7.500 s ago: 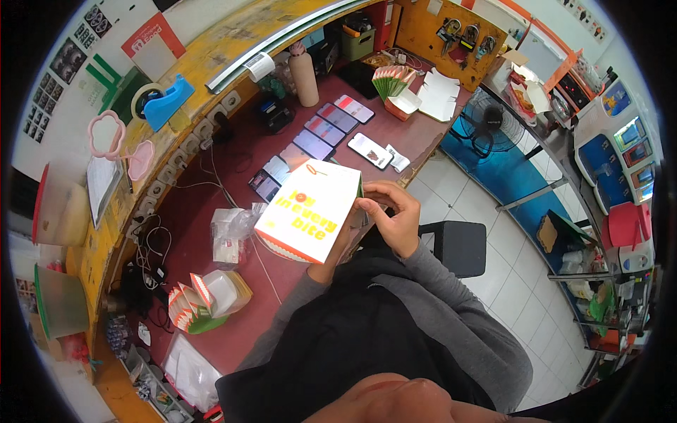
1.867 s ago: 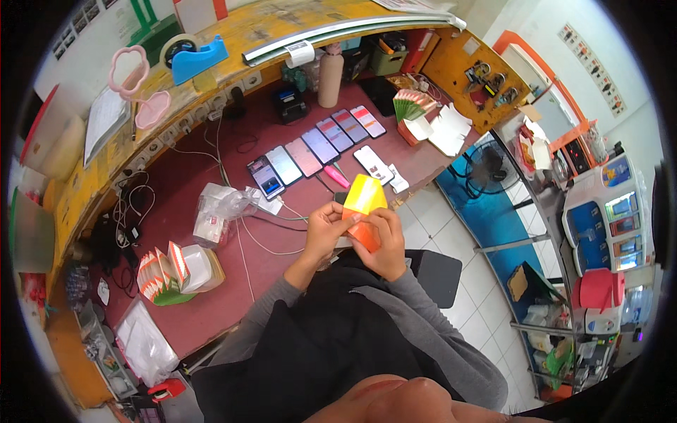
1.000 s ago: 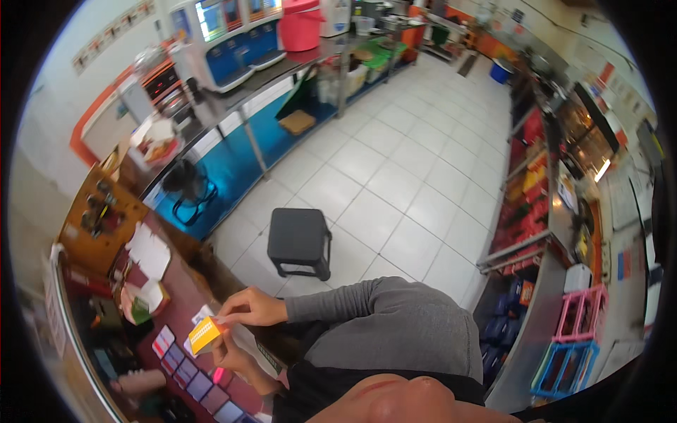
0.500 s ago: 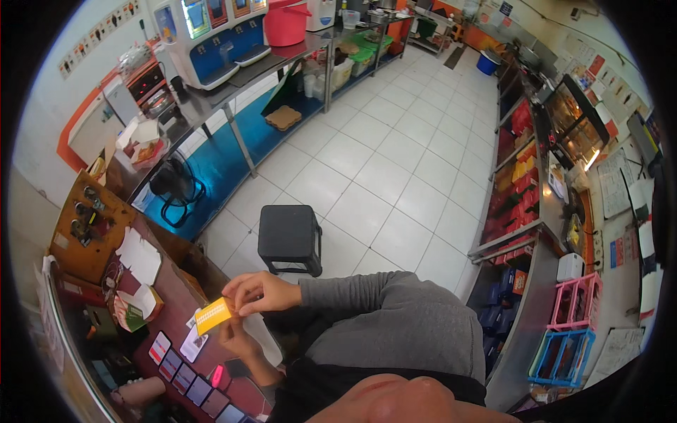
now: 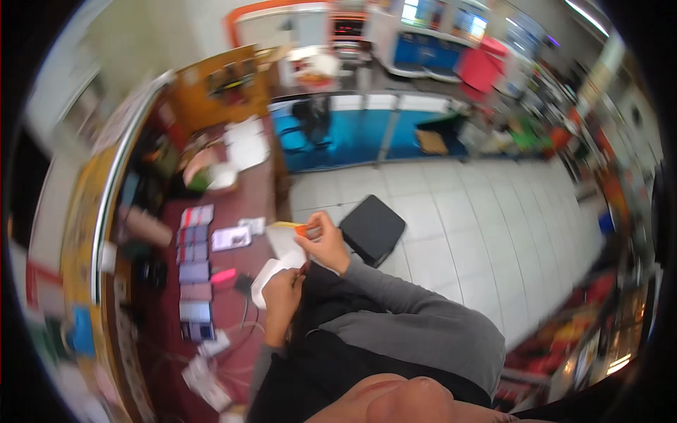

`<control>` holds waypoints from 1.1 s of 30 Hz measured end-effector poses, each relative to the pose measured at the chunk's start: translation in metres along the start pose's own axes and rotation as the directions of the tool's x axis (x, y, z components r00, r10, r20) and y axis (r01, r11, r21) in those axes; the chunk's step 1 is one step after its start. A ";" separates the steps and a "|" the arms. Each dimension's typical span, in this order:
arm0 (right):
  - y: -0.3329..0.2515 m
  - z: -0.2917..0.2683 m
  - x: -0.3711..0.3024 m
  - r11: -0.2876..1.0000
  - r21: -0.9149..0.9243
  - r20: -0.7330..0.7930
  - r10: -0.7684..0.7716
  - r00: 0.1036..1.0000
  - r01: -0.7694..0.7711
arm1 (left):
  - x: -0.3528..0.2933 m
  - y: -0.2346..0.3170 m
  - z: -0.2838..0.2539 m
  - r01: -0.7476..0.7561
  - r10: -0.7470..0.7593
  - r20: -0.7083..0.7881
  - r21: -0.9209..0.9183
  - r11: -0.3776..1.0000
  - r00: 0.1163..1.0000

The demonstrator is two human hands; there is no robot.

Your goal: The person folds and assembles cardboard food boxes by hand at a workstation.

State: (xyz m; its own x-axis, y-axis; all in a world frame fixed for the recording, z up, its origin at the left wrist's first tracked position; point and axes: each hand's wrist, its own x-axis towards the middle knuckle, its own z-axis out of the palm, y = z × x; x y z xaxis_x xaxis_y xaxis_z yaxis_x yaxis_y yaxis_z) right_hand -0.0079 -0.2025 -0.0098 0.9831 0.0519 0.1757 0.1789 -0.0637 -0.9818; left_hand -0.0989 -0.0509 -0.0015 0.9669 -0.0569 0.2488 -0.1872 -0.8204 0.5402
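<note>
My right hand (image 5: 326,244) pinches a thin yellow-orange packet (image 5: 285,224), now seen almost edge-on at the table's right edge. Just below it, my left hand (image 5: 283,290) is closed with its fingers curled. Blur hides what the left fingers hold, if anything. A white sheet-like piece (image 5: 268,273) lies right behind the left hand, and I cannot tell whether the hand touches it. On the maroon table (image 5: 243,194), a phone with a lit white screen (image 5: 231,238) rests left of my hands. A pink marker-like object (image 5: 223,276) is below that phone.
Several phones (image 5: 195,273) form a column on the table. White papers (image 5: 247,143) and an opened carton (image 5: 220,176) lie at its far end, cables and white adapters (image 5: 206,384) at its near end. A black stool (image 5: 372,229) stands on the tiled floor beyond my right hand.
The view has swung left, bringing more of the table into sight. My hands have come apart. The yellow packet, formerly between both with its broad face showing, is now in my right hand, turned edge-on.
</note>
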 end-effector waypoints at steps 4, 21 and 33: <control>-0.012 0.019 -0.006 0.443 -0.450 0.606 -0.486 0.630 0.775 | -0.031 -0.029 -0.047 0.081 -0.062 0.327 -0.044 0.996 0.943; -0.109 0.134 -0.065 0.504 0.611 0.724 -0.668 -0.173 0.610 | -0.156 -0.069 -0.153 0.280 -0.130 0.305 -0.523 0.805 0.943; -0.104 0.139 -0.068 0.531 0.501 0.827 -0.526 -0.198 0.684 | -0.153 -0.073 -0.143 0.248 -0.103 0.272 -0.581 0.775 0.957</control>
State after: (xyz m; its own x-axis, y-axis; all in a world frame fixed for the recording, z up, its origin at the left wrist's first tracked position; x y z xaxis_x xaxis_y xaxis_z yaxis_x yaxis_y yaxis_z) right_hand -0.0985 -0.0604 0.0706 -0.3214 0.8477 0.4221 0.7470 0.5009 -0.4371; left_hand -0.2579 0.0993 0.0358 0.9915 -0.1250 -0.0362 -0.0056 -0.3192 0.9477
